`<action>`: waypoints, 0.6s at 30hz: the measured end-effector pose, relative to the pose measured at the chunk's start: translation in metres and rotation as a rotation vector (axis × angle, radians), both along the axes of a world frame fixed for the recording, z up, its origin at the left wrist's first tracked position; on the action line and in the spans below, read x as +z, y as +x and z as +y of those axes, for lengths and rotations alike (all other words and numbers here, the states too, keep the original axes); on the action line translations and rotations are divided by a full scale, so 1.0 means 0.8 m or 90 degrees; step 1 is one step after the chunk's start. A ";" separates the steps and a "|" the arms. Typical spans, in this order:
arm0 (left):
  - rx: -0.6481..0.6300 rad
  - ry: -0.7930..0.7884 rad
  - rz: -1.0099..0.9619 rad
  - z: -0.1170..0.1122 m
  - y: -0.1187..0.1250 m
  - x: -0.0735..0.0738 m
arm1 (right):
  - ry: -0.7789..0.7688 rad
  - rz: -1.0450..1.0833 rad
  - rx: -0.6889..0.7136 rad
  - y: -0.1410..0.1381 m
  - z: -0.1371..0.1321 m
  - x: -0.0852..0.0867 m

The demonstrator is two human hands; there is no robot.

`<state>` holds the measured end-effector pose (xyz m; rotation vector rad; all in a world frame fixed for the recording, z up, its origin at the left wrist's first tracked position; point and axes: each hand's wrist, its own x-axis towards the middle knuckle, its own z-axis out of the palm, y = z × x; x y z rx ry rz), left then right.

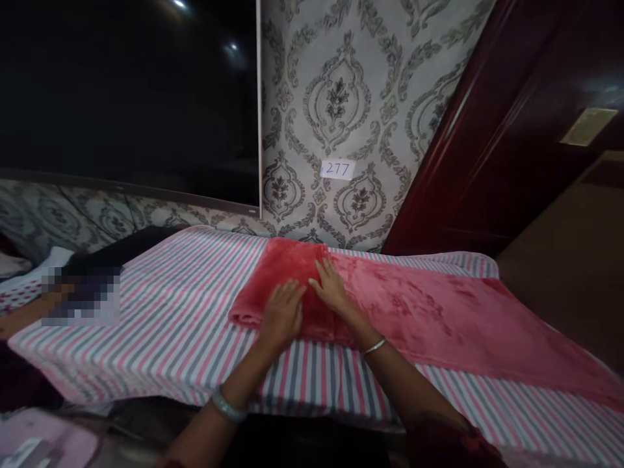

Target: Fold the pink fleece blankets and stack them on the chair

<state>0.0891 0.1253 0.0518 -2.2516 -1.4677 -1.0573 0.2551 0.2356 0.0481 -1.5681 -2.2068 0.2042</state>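
A plush pink-red blanket [424,305] lies lengthwise over a striped cloth. Its left end is folded over into a thicker red bundle, while the rest stretches flat to the right. My left hand [283,311] rests palm down on the folded part, fingers extended. Just to its right, my right hand [330,285] lies with spread fingers on the bundle near the fold's edge. Both hands touch the plush surface from above and neither grips it. A wide silver bracelet circles my left wrist and a thin bangle my right.
The striped cloth [166,312] covers the table. Behind it are a large dark television [131,97], a patterned wall with a paper label [338,169] reading 277, and a dark red door [468,162]. Another person's arm [29,314] reaches in at left, partly pixelated.
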 end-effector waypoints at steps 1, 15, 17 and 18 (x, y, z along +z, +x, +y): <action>0.062 -0.051 0.027 0.004 -0.012 0.010 | -0.010 -0.031 0.012 -0.001 -0.009 0.000; 0.198 -0.267 0.139 0.005 -0.072 -0.024 | -0.041 -0.074 0.054 0.008 -0.036 -0.025; 0.191 -0.237 0.101 0.002 -0.073 -0.020 | -0.065 -0.068 0.060 0.010 -0.035 -0.020; 0.197 -0.222 0.076 0.000 -0.075 -0.019 | -0.087 -0.067 0.059 0.011 -0.036 -0.016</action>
